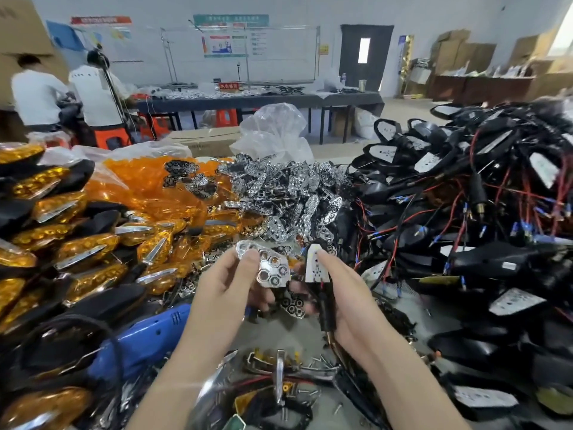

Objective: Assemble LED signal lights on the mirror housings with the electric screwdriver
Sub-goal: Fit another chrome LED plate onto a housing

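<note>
My left hand (229, 290) pinches a chrome reflector (266, 268) with hexagonal cups, held up at centre. Beside it, my right hand (347, 293) grips a black mirror housing (325, 308) with a white LED board (316, 268) on its face, red wires hanging below. The two parts sit close together, nearly touching. A blue electric screwdriver (142, 336) lies on the bench to the lower left, untouched.
Orange lenses (148, 187) and finished amber lights (77, 252) pile up at left. Loose chrome reflectors (279, 187) heap in the middle, wired black housings (465, 212) at right. A metal bowl (210, 386) of screws sits near me. Two people stand far left.
</note>
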Available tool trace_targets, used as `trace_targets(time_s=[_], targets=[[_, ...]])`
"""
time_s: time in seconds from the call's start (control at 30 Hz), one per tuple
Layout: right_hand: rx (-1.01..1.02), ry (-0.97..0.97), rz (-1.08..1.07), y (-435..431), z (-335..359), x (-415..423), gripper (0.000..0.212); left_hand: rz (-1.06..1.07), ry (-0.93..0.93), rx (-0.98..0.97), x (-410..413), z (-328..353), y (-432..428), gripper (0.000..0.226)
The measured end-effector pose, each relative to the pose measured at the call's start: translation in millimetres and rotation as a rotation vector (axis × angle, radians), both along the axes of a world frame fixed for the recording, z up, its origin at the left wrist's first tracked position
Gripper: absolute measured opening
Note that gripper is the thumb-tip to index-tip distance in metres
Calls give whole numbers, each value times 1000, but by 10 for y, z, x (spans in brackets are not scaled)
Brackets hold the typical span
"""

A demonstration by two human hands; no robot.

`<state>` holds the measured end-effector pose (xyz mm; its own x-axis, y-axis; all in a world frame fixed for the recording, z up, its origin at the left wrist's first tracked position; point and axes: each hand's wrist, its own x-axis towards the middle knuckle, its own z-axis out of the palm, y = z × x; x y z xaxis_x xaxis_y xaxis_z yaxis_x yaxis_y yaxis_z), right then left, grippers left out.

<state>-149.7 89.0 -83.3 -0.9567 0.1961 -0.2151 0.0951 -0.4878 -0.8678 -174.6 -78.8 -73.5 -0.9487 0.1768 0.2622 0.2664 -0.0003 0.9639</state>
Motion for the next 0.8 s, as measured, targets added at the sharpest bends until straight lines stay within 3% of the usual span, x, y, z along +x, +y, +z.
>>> trace_targets(time_s=[0.17,0.4,0.6,0.67,0.8], targets=[[34,13,119,-89,52,31,32,-37,-155,252,155,7,-37,32],[-8,-8,187,-177,74,84,25,-88,-269,369,218,-76,-43,18],[-28,-24,179,-165,80,84,39,-233,-245,328,179,-118,-90,17],[-22,1,173,-154,72,71,41,-230,-215,293,161,-160,-96,7],[-5,32,185,-172,71,54,33,-179,-140,217,169,-164,-31,20]])
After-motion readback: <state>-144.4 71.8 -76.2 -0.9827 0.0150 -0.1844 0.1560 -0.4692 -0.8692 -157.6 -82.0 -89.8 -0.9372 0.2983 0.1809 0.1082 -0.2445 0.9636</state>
